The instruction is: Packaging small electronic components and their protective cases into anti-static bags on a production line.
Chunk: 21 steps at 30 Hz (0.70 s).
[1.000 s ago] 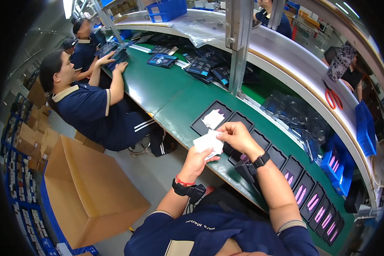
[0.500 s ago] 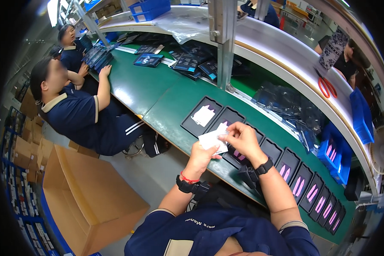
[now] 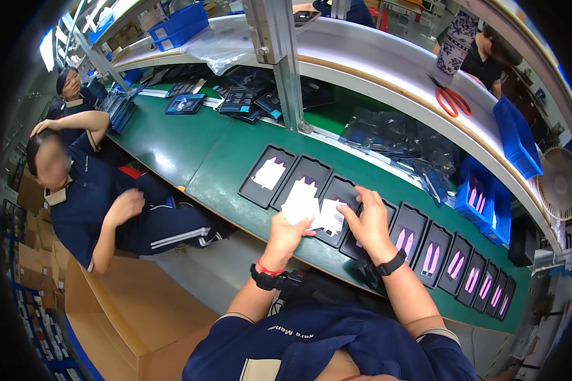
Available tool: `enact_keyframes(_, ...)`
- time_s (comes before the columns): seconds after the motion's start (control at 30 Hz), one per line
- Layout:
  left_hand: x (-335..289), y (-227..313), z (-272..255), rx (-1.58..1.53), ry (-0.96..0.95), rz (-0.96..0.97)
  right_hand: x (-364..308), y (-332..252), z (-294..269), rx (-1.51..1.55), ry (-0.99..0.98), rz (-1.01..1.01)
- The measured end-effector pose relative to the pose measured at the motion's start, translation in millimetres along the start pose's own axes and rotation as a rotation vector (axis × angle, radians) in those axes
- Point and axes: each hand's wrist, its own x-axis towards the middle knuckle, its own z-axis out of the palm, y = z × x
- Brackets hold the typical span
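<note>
Several white cards (image 3: 299, 204) are sitting pinched in left fingers (image 3: 304, 224); parted, empty right fingers (image 3: 370, 202) are reaching over a black tray (image 3: 337, 186).

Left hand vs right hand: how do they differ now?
The left hand grips a stack of white cards; the right hand is open, its thumb at a printed card over a black tray. The left hand's wrist has a red bracelet plus black band; the right hand's shows only a black band. Both are bare.

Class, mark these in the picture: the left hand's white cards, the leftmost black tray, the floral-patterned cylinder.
White cards (image 3: 301, 210): head view, card face.
Leftmost black tray (image 3: 258, 195): head view, bare base.
Floral-patterned cylinder (image 3: 454, 47): head view, patterned side.
</note>
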Motion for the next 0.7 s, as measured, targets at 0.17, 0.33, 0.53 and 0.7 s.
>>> enact_keyframes(0.17, -1.3, -10.1, 36.5, -0.031, -0.236, -0.05, -8.1, 16.3, -9.0, 0.432, -0.306, 0.27)
enact_keyframes(0.33, 0.4, -18.6, 38.4, -0.198, -0.324, -0.131, -20.2, 20.3, -40.4, 0.662, -0.347, 0.444)
enact_keyframes(0.53, -2.7, -19.7, 45.8, -0.114, -0.252, -0.092, -32.0, 26.7, -57.0, 0.825, -0.326, 0.584)
enact_keyframes(0.7, -6.0, -18.9, 50.3, 0.009, -0.332, -0.047, -39.9, 48.2, -50.1, 0.671, -0.233, 0.427)
